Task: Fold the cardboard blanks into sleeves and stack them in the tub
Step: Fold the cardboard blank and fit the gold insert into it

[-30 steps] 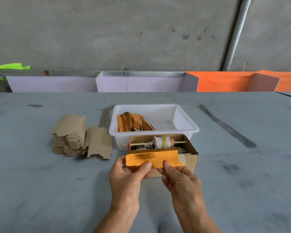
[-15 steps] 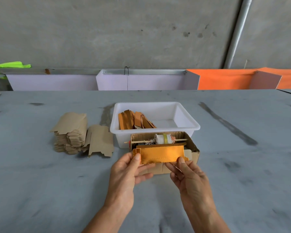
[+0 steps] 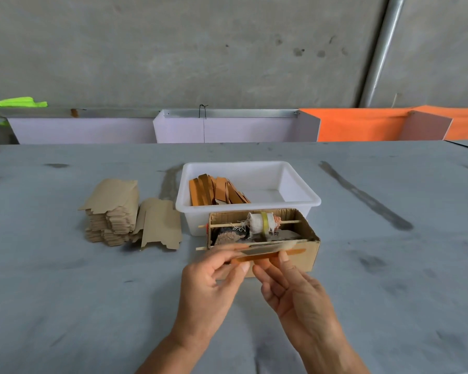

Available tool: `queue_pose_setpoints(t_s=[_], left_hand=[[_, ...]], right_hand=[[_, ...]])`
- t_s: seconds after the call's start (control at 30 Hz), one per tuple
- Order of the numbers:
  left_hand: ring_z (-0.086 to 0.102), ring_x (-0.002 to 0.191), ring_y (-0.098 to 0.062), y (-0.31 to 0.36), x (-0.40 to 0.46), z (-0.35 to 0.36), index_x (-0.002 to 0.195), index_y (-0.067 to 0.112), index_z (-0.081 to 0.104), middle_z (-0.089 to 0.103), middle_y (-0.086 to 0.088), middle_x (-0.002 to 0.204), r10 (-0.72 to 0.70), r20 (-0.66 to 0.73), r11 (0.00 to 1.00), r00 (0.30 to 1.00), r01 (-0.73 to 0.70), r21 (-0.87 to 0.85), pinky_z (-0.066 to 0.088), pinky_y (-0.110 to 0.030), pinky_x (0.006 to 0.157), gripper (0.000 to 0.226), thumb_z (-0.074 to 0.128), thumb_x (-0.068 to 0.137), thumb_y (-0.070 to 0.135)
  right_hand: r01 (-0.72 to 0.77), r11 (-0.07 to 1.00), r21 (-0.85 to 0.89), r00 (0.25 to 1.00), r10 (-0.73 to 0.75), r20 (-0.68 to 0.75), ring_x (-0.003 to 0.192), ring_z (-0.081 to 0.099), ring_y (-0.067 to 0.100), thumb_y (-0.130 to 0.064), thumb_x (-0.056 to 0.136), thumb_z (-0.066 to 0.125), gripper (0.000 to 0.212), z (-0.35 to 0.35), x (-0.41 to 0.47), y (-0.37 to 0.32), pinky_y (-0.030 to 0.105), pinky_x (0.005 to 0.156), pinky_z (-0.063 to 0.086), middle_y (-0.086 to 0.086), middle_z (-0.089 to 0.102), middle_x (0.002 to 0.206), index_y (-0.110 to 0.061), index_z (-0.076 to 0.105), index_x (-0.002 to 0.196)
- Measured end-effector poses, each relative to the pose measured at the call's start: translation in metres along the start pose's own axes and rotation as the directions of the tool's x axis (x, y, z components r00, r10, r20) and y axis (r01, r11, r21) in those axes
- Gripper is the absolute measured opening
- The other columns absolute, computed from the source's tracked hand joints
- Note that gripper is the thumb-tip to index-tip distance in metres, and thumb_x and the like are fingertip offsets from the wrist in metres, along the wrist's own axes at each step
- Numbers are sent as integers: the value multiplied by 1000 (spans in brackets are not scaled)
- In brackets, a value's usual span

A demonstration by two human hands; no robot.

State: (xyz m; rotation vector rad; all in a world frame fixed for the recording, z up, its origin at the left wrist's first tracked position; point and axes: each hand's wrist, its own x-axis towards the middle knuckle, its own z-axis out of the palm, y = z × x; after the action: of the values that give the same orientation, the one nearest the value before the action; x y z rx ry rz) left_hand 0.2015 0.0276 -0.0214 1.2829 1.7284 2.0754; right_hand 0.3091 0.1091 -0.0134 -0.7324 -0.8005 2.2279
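Grey tabletop (image 3: 65, 292) before a concrete wall. White tub (image 3: 303, 203) at centre, holding folded orange sleeves (image 3: 214, 190) leaning in its left half. Left of the tub: a stack of brown blanks (image 3: 111, 214), with one loose blank (image 3: 160, 225) lying against it. Touching the tub's near wall: an open cardboard box (image 3: 305, 252) with a wrapped spool (image 3: 262, 225) on a stick. At the near side of this box, left hand (image 3: 208, 287) and right hand (image 3: 295, 290) pinch one orange sleeve (image 3: 257, 256) between thumbs and fingertips, seen nearly edge-on and blurred.
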Motion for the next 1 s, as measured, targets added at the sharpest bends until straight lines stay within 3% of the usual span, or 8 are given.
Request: queue_pose_setpoints(t_s=[0.1,0.2,0.4,0.47,0.53,0.6,0.83,1.0], left_hand=[[67,94,-9,-3,-1,-3,84,10,74,72,6,96,205,65,938,977,-215,271,53,-25,82,12,69,73,8],[65,97,-7,-2,-4,-4,79,7,72,70,6,100,260,142,906,955,-292,306,51,-23,83,9,67,72,10],[66,79,-7,3,-9,-2,77,7,62,72,1,85,15,73,1000,997,-16,12,48,-16,70,30,58,82,36],[69,79,-10,2,-6,0,83,9,60,73,0,82,-57,30,998,998,58,-28,50,-15,71,23,59,90,31],[70,75,-14,-1,-1,2,82,15,58,73,-2,77,-115,-7,993,993,115,-5,52,-18,69,9,62,90,16],[68,68,-13,-5,3,1,77,22,60,71,-1,71,-148,-15,987,989,148,69,51,-20,65,18,69,83,7],[68,79,-12,-9,9,-8,80,25,68,71,5,80,-352,91,926,931,333,178,58,-32,72,20,82,69,15],[66,69,-12,-5,13,-10,87,27,67,71,6,78,-441,186,886,878,395,242,57,-29,61,28,82,69,12]], right_hand=[[-11,1000,-2,1000,11,27,66,71,22,-26,73,67,29,1,-2,1,22,46,53,18,72,83,-1,69,87],[-7,995,-97,1000,5,-17,58,68,16,-27,72,67,25,2,-3,1,20,43,50,12,70,72,-4,69,83],[27,983,-182,999,-33,-34,54,66,14,-23,74,67,21,3,-5,2,18,42,48,11,71,71,-5,70,82],[38,973,-227,999,-45,-27,55,66,14,-23,76,67,23,2,-5,5,19,44,49,13,72,77,-4,71,87],[51,956,-290,998,-55,-4,58,67,14,-25,77,67,24,1,-6,7,20,48,49,13,74,82,-4,72,88],[60,941,-333,998,-55,23,63,68,14,-27,77,66,26,0,-7,8,21,52,49,14,74,84,-6,73,89],[63,935,-349,997,-43,64,65,67,18,-28,71,68,24,-1,-7,9,20,51,51,16,73,86,-9,77,83],[64,929,-364,995,-33,91,67,65,19,-28,69,70,25,-5,-7,12,21,54,52,18,73,86,-10,77,84]])
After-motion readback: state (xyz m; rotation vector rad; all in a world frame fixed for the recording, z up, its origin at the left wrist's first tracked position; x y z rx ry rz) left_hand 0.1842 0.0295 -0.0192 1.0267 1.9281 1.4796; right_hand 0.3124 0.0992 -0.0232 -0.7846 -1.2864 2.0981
